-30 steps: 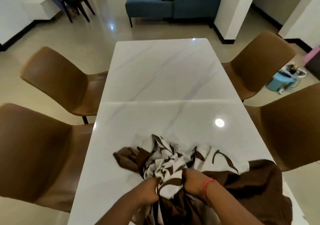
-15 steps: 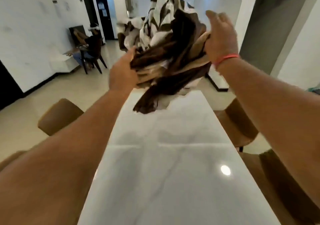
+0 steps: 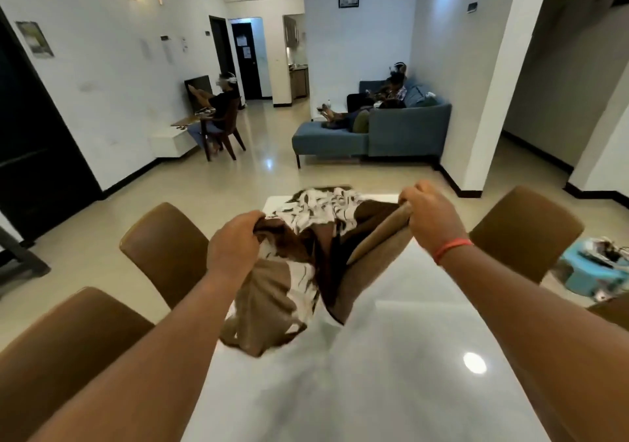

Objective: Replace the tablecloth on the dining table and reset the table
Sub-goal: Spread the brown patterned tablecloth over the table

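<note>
A brown and white patterned tablecloth (image 3: pixel 306 247) stretches in a bunched strip along the white marble dining table (image 3: pixel 391 373), its far end lying near the table's far edge. My left hand (image 3: pixel 235 244) grips the cloth's near left part, fingers closed over brown fabric. My right hand (image 3: pixel 429 217) grips the near right part, a red band on its wrist. Both arms reach out over the table. A loose brown fold hangs down between my hands onto the tabletop.
Brown chairs stand on both sides: two on the left (image 3: pixel 163 247), (image 3: pixel 68 356), one on the right (image 3: pixel 524 230). A light blue bucket (image 3: pixel 592 268) sits on the floor at right. Farther off are a blue sofa (image 3: pixel 374 131) with people and a seated person (image 3: pixel 221 111).
The cloth was bunched on the near table, then lifted high in both hands and flung forward. Now it has come down along the table, my hands lower and wider apart.
</note>
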`<act>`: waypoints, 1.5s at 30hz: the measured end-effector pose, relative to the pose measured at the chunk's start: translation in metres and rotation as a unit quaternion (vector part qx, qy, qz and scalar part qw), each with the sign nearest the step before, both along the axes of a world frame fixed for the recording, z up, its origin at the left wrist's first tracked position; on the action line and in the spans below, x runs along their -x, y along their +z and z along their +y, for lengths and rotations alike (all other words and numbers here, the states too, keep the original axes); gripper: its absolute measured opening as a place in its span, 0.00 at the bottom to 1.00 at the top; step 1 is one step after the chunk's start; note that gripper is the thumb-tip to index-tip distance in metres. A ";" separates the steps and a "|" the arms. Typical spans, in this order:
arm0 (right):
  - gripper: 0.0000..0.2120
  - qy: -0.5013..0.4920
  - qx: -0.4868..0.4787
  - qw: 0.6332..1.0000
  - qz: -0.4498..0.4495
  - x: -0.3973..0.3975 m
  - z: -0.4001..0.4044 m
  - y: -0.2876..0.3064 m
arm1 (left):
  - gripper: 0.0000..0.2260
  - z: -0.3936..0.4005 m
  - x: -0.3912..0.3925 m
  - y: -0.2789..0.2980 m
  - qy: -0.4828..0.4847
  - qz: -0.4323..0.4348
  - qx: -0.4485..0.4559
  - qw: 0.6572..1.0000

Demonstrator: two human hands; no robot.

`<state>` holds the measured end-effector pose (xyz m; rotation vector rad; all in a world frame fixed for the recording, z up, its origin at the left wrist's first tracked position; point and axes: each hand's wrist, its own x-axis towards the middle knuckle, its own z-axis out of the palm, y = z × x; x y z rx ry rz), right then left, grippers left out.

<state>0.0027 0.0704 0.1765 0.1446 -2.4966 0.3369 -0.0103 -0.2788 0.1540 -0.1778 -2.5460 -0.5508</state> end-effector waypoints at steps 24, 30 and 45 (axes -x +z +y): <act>0.25 -0.018 -0.177 0.875 -0.450 -0.204 0.016 -0.237 | 0.07 -0.064 -0.186 -0.170 0.063 -0.272 0.002 0.960; 0.34 0.157 -0.070 0.859 -0.483 -0.193 -0.169 -0.254 | 0.13 -0.133 -0.194 -0.147 0.051 -0.199 -0.016 0.979; 0.37 0.270 -0.264 0.760 -0.529 -0.232 -0.390 -0.314 | 0.11 -0.313 -0.213 -0.221 0.225 -0.244 -0.096 0.938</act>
